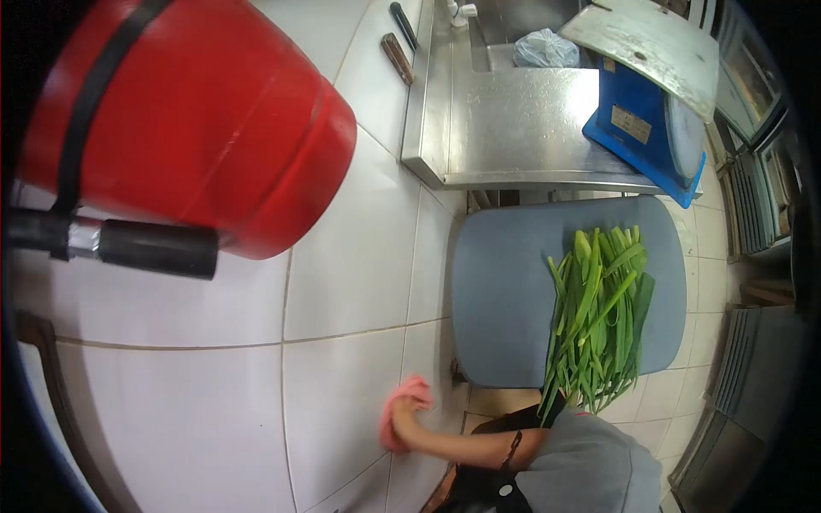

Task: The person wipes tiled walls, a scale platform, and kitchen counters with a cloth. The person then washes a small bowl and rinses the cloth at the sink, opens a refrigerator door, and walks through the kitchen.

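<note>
My right hand is closed on a pink cloth and presses it against the white tiled wall. The bare forearm crosses in front of my dark clothing, coming from a grey sleeve. Bunched folds of cloth stick out around the fingers, some of which they hide. Apart from the hand, a bunch of long green onions lies on a grey flat-topped stool or table beside the wall. My left hand is out of view.
A large red fire extinguisher hangs close by on the wall. A steel sink counter holds a blue scale, a pale board and a plastic bag. Two knives are by the counter's wall edge.
</note>
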Available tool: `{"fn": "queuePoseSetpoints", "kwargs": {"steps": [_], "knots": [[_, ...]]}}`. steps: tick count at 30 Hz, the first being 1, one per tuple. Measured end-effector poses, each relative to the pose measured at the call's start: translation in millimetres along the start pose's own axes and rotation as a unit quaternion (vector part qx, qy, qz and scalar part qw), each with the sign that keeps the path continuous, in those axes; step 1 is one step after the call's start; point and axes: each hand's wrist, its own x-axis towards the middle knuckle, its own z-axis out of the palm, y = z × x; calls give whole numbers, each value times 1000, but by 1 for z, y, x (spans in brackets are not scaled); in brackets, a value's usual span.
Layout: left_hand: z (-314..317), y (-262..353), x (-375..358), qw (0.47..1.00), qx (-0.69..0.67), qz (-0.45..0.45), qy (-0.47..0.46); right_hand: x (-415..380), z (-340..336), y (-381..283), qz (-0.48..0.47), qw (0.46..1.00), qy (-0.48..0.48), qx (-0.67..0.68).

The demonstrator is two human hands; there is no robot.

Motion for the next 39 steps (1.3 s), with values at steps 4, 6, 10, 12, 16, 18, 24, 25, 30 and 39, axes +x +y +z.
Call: {"fn": "queuePoseSetpoints", "kwargs": {"steps": [4,6,10,12,16,18,24,25,30,39], "knots": [[6,-5,-3,1000,-6,-9,3,-108,-84,12,-168,490,468,716],[8,-6,-6,1000,-8,-11,9,-81,-122,50,-129,572,596,548],[13,-11,-9,1000,-8,-11,27,-33,-191,179,-96,516,718,458],[16,-13,-12,999,-9,-10,30,12,-190,227,-87,473,733,481],[21,-16,-16,998,-12,-7,57,104,-108,253,52,611,633,472],[24,-17,-18,997,-10,-3,81,118,-58,219,87,632,535,554],[28,-28,-29,987,-8,-6,163,96,89,39,113,477,324,810],[31,-28,-32,988,-20,-17,151,100,115,22,115,544,272,785],[9,-14,-64,959,-277,35,54,-18,158,-14,-31,648,102,754],[53,51,-216,201,-675,-251,-664,-167,155,-28,-185,644,257,696]]}}
